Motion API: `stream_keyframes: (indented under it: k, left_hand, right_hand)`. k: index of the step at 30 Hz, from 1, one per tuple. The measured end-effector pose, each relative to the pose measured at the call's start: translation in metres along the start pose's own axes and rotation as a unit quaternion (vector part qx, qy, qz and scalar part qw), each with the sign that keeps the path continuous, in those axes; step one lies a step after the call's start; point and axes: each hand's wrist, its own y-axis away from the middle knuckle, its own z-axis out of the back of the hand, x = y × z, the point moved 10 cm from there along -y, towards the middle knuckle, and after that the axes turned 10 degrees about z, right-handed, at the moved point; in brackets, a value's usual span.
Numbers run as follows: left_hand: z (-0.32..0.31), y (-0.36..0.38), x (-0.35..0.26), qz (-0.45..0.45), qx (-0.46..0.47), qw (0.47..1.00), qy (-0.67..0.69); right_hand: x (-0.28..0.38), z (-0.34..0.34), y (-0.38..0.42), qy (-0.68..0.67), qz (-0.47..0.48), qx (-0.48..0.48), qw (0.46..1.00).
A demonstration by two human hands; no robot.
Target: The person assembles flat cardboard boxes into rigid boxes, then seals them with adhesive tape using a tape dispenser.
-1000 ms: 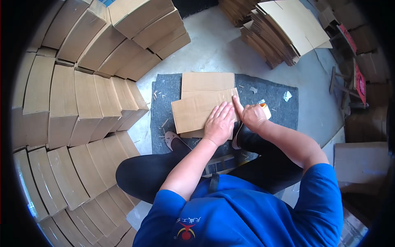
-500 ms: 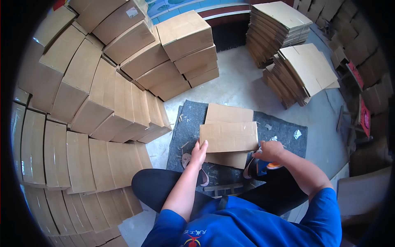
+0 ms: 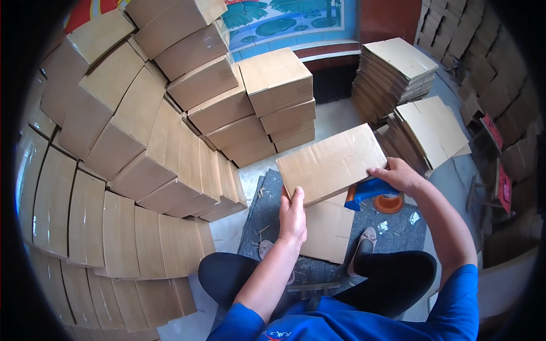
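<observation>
A: What has been moved since half a second ago?

B: The cardboard box (image 3: pixel 333 163) has been lifted off the grey mat (image 3: pixel 267 213) and is now held up, tilted, above the mat. The view has also been raised, so more of the stacked boxes is seen.

A: How are the hands placed?

B: The left hand (image 3: pixel 293 216) is closed on the box's near left corner; the right hand (image 3: pixel 398 175) is closed on its right edge, and a blue tape dispenser (image 3: pixel 369 190) is seen just beneath it. Whether the dispenser is also gripped cannot be told.

A: Which step is judged to be in hand?

B: A sealed box appears to be carried off the mat. A free spot on the pile of finished boxes (image 3: pixel 170 142) at the left would be called for next.

A: What lies around?

B: A flattened carton (image 3: pixel 327 227) is left on the mat, with an orange tape roll (image 3: pixel 388 203) beside it. Stacks of flat cartons (image 3: pixel 421 125) are seen at the right. The knees and a shoe (image 3: pixel 364 241) are close under the box.
</observation>
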Motion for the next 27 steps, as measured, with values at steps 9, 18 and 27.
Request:
stream_keyframes:
  k: [9, 18, 27]
  left_hand:
    - [-0.11, 0.044, -0.174, -0.498, -0.001, 0.833, -0.24]
    - [-0.114, -0.129, -0.208, -0.459, -0.059, 0.776, -0.429]
    - [0.022, -0.204, -0.274, -0.389, -0.214, 0.862, -0.243]
  right_hand:
    - [0.188, 0.138, -0.101, -0.169, 0.349, -0.06, 0.92]
    - [0.208, 0.099, -0.225, 0.207, 0.179, -0.285, 0.918]
    - [0.19, 0.05, -0.205, 0.339, 0.162, -0.085, 0.923]
